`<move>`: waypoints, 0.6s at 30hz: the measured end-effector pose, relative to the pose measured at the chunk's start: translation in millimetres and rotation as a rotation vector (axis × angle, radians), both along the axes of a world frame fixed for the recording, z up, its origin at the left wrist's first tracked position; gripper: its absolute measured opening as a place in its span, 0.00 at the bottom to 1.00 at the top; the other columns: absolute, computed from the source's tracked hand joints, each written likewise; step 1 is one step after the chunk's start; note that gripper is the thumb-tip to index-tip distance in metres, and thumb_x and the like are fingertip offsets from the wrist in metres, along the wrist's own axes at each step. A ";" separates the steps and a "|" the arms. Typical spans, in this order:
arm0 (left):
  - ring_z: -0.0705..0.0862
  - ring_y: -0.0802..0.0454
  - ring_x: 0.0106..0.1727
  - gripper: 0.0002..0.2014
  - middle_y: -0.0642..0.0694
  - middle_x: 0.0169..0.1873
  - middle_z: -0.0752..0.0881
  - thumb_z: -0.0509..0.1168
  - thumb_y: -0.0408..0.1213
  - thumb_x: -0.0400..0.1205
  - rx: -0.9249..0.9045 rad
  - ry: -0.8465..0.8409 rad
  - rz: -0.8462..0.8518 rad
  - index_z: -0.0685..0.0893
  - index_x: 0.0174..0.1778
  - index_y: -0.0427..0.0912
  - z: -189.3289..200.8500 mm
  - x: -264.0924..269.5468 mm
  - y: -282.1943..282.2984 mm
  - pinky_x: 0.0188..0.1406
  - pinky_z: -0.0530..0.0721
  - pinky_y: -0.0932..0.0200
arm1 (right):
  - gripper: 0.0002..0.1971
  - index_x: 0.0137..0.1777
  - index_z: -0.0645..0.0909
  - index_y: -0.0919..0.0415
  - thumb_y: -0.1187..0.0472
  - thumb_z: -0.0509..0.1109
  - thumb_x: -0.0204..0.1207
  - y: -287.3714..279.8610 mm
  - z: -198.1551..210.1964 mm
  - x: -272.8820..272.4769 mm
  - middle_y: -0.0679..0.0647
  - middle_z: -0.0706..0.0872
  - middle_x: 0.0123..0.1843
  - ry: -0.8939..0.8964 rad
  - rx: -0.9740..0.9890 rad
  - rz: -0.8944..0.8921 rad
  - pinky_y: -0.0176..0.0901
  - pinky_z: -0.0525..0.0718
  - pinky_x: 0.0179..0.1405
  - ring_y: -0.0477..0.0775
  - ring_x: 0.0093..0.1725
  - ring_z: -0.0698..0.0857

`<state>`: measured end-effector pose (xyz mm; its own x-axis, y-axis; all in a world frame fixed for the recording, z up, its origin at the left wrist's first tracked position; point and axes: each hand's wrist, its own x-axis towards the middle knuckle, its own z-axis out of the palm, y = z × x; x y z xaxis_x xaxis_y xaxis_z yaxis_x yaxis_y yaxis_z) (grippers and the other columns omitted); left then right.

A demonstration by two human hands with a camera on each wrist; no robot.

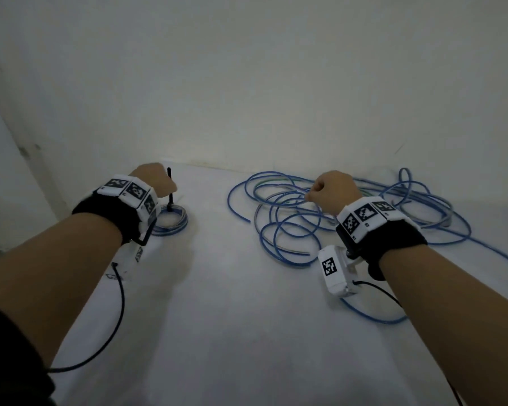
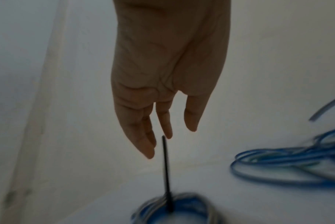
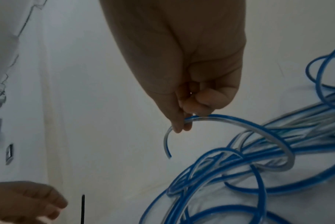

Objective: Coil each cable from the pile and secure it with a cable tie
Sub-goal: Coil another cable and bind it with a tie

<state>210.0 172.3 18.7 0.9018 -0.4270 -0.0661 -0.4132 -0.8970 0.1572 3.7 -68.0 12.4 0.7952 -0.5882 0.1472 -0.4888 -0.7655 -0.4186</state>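
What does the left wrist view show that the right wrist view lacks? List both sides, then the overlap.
Left wrist only: the tied coil on the table under the left hand, whose fingers hang straight, holding nothing.
Right wrist only: the right hand pinching a blue cable near its free end.
Both: the upright black cable tie and the loose cable pile.

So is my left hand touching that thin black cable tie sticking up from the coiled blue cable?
Apart. The left wrist view shows the left hand open, a gap above the thin black cable tie.
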 end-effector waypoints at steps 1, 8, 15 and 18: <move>0.81 0.40 0.46 0.12 0.35 0.46 0.84 0.62 0.37 0.82 -0.111 -0.017 -0.063 0.82 0.45 0.30 6.9 -8.1 -6.6 0.43 0.78 0.53 | 0.12 0.37 0.84 0.70 0.60 0.72 0.76 -0.2 6.5 -6.3 0.63 0.86 0.37 -0.041 -0.009 -0.010 0.36 0.73 0.24 0.53 0.29 0.77; 0.81 0.44 0.61 0.14 0.41 0.62 0.81 0.63 0.41 0.82 -0.752 0.066 -0.412 0.79 0.62 0.41 46.7 -116.8 -78.8 0.61 0.81 0.48 | 0.09 0.47 0.84 0.66 0.58 0.70 0.77 -8.6 45.2 -59.3 0.53 0.79 0.40 -0.321 -0.028 -0.071 0.38 0.68 0.42 0.51 0.43 0.76; 0.60 0.45 0.79 0.28 0.41 0.78 0.61 0.60 0.43 0.85 -0.999 -0.099 -0.672 0.60 0.80 0.45 60.6 -210.5 -131.5 0.79 0.60 0.45 | 0.04 0.43 0.77 0.63 0.65 0.65 0.80 -21.5 68.3 -129.8 0.63 0.83 0.45 -0.481 -0.032 -0.013 0.44 0.86 0.27 0.50 0.24 0.85; 0.55 0.44 0.80 0.24 0.45 0.80 0.60 0.56 0.48 0.86 -0.945 -0.200 -0.693 0.64 0.79 0.51 63.0 -235.7 -148.2 0.77 0.57 0.46 | 0.04 0.46 0.76 0.65 0.68 0.61 0.81 -26.2 71.8 -155.4 0.63 0.85 0.43 -0.476 -0.017 0.027 0.57 0.89 0.35 0.56 0.30 0.87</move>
